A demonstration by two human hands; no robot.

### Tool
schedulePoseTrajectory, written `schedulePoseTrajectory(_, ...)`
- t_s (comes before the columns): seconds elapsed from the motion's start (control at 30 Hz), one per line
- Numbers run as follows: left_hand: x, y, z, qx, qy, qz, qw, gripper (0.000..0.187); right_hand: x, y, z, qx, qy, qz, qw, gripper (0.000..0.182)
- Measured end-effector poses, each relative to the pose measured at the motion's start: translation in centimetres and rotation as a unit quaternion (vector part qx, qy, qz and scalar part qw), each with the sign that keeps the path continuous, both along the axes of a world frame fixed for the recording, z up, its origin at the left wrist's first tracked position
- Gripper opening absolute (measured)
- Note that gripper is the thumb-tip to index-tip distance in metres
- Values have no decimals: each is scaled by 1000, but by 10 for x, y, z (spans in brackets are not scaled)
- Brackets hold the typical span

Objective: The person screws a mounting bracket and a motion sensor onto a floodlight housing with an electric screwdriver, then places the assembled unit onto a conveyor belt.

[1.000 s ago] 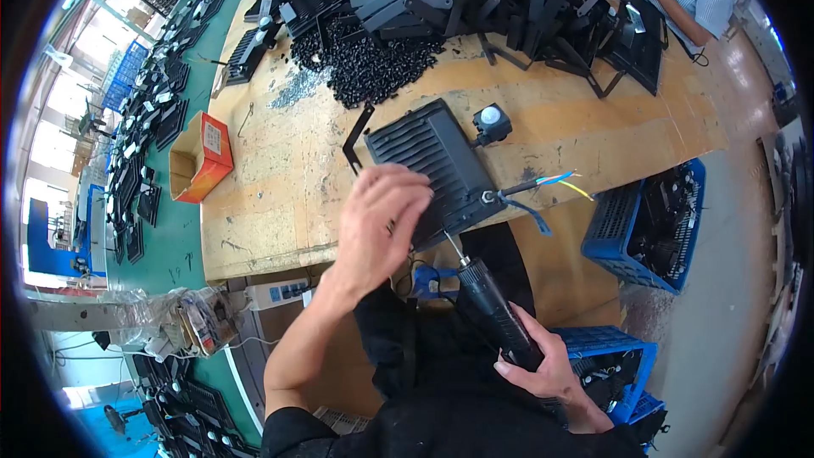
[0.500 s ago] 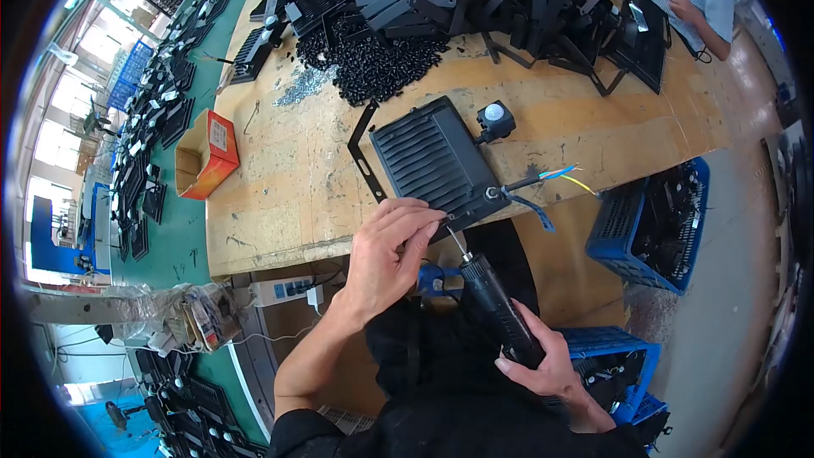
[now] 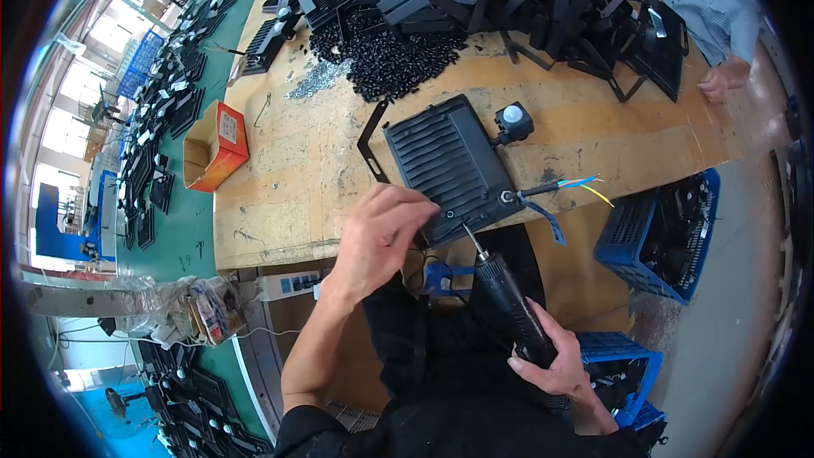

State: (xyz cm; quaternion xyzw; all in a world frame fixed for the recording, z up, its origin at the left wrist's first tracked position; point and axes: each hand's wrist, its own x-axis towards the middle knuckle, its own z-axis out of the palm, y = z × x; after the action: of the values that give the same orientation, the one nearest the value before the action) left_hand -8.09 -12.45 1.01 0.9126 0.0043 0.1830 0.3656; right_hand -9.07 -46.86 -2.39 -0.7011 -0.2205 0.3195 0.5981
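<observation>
A black finned LED floodlight (image 3: 445, 165) lies face down on the table, near its front edge. My left hand (image 3: 379, 233) has its thumb and fingers pinched at the light's near left corner; whatever they hold is too small to make out. In my right hand (image 3: 555, 365) is a black electric screwdriver (image 3: 509, 301), its bit pointing up at the light's near edge. A sensor head (image 3: 513, 121) sticks out from the far right side. From the near right corner runs a cable with bare-ended coloured wires (image 3: 581, 182). A black bracket (image 3: 370, 142) lies along the left side.
Behind the light are a heap of black screws (image 3: 403, 59), silvery small parts (image 3: 320, 79) and piled brackets (image 3: 475, 0). An orange box (image 3: 227, 148) stands at left. Blue crates (image 3: 623, 246) sit below the right edge. A co-worker's hand (image 3: 723, 78) rests at the far right.
My left fingers have drawn leftward, away from the screwdriver's bit, uncovering a round fitting on the light. The co-worker's hand has come down to the table edge. The view has shifted slightly.
</observation>
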Motion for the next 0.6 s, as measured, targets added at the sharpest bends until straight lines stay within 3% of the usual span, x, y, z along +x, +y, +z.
schedulePoseTrajectory(0.3, 17, 13, 8, 202, 35, -172, 964, 50, -3, 0, -4, -16, 17, 4, 1000, 91)
schedulePoseTrajectory(0.43, 25, 15, 17, 235, 24, -200, 951, 49, -5, -1, -7, -22, 1, 1, 1000, 91)
schedulePoseTrajectory(0.6, 34, 14, 29, 305, 50, -254, 917, 33, -4, -2, -9, -37, 9, 0, 999, 91)
